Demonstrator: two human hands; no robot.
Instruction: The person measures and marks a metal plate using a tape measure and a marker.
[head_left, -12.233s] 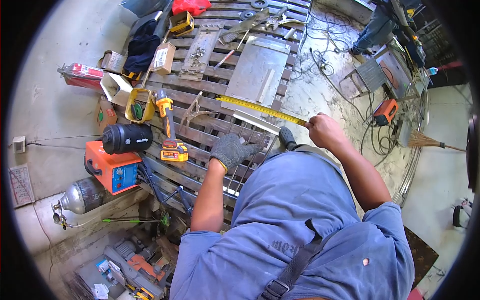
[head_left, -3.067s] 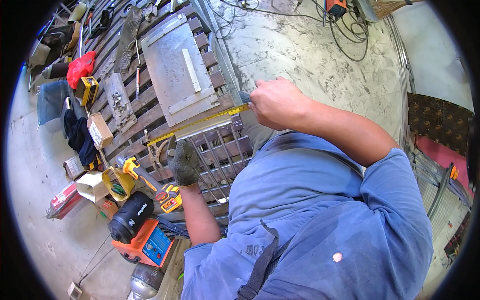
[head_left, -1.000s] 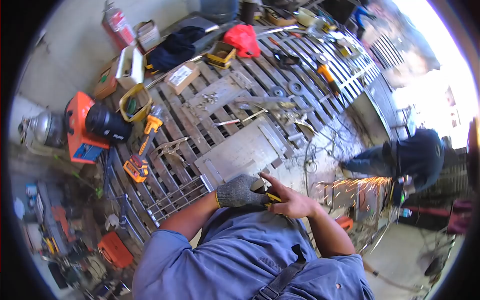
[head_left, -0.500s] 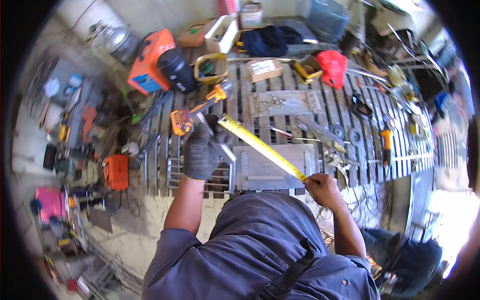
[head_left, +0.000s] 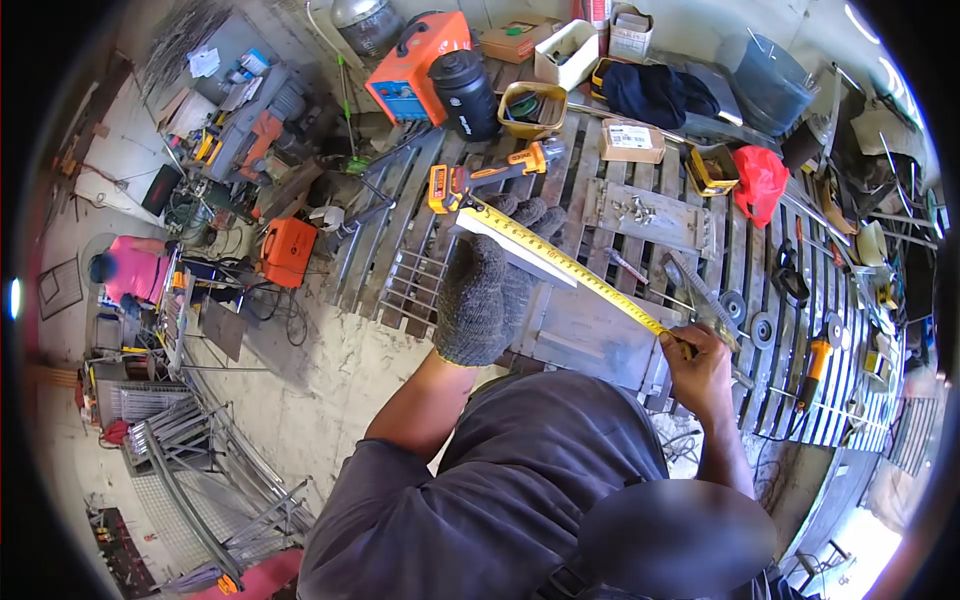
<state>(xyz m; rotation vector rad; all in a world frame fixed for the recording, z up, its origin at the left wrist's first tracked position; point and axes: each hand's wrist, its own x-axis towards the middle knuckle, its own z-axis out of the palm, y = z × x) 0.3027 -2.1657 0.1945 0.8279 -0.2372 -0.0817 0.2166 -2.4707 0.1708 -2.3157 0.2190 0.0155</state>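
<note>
The slatted table [head_left: 395,225] spreads out beyond and beneath my hands, with a flat steel plate [head_left: 610,350] lying on it below the gap between them. My gloved left hand [head_left: 478,300] has its fingers closed around a narrow metal bar [head_left: 515,250]; my bare right hand [head_left: 698,365] is well apart from it, clamped on the near end of a tape measure [head_left: 570,268], whose case I can't make out. The tape's long axis slants from just at the left fingertips down toward the right hand, the bar's runs almost the same way beside it, and the blade carries on past the bar's right-hand end. So the bar lies in the left hand's grasp, up and to the left of the right hand; the left is the nearer by far. I read the tape as a bright yellow blade with dark markings, drawn out straight and raised above the table. The bar looks straight, pale and slim, its surface plain. Just beyond the left fingertips rests an orange-and-black cordless angle grinder [head_left: 495,175].
</note>
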